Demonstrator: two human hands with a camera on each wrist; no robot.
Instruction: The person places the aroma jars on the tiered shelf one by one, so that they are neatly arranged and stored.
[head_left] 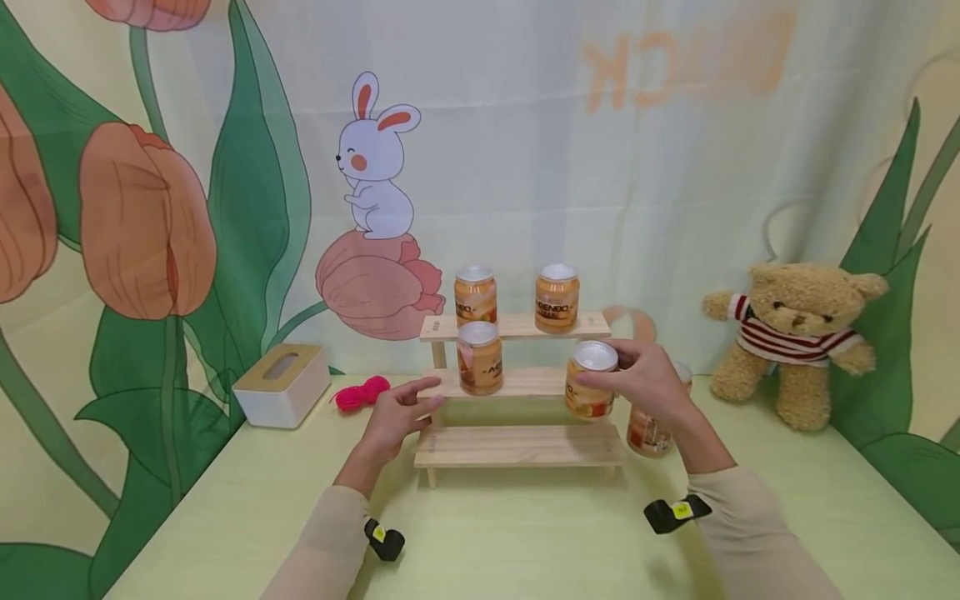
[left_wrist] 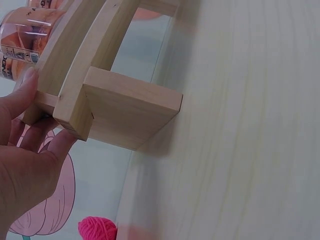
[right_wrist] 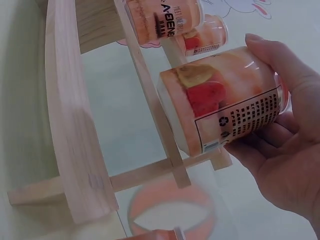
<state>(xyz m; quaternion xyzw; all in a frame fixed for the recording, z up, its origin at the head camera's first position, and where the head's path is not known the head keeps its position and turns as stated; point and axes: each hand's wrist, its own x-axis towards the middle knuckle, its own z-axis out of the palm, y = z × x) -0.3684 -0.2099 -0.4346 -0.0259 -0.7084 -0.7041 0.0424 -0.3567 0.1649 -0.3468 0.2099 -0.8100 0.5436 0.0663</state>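
Head view: hands hold cylindrical can, tiered wooden stand.

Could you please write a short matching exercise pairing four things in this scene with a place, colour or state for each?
Column one:
1. Left hand
2. Right hand
3. Yarn
4. Teddy bear

Column two:
A. bright pink
B. gripping a can
C. dressed in stripes
D. touching the wooden rack

Pairs: 1-D, 2-B, 3-A, 4-C
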